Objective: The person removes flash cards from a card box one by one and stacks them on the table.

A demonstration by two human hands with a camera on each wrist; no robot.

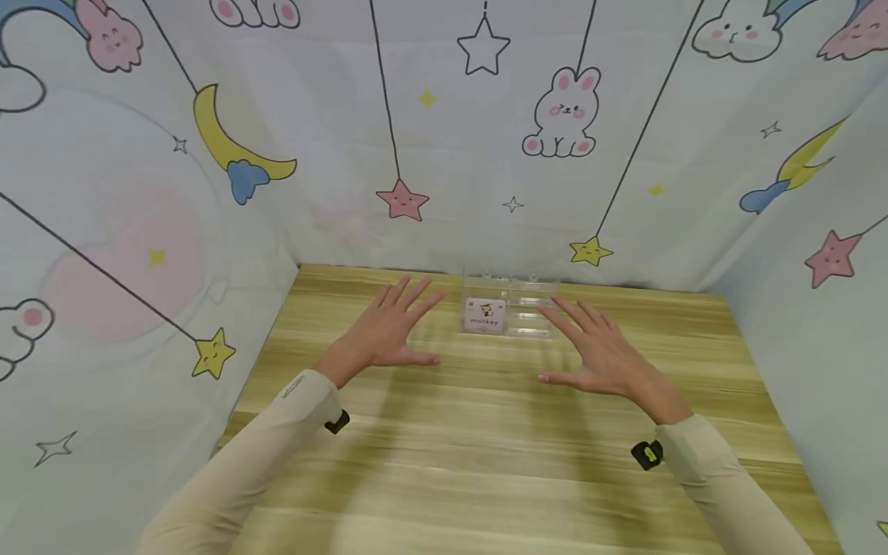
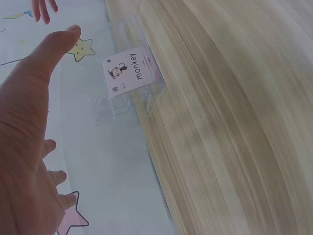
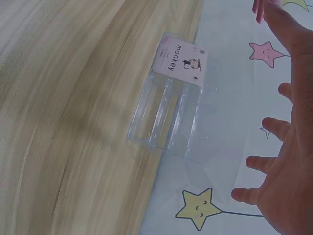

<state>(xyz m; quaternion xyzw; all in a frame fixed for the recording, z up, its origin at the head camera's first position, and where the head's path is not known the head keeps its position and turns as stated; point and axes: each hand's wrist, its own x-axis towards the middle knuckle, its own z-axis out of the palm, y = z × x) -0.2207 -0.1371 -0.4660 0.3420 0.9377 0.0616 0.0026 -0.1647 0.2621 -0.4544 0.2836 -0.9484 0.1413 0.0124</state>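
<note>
A clear plastic tiered rack [image 1: 533, 334] stands at the back of the wooden table, divided into left and right halves. Its left front tier bears a white card [image 1: 484, 315] printed "monkey" with a small monkey picture; the right half shows bare tiers. To the left of the rack is my left hand [image 1: 385, 331], raised over the table with fingers spread and nothing in it. On the other side my right hand [image 1: 602, 348] is also spread and holds nothing; its fingertips overlap the rack's right edge in the head view. In the right wrist view the card [image 3: 181, 62] faces up.
A wooden tabletop [image 1: 472, 447] stretches in front of the rack. White cloth [image 1: 333, 154] with printed stars, moons and rabbits hangs behind the table and along both sides. Each wrist wears a dark strap piece [image 1: 648, 455] under a light sleeve.
</note>
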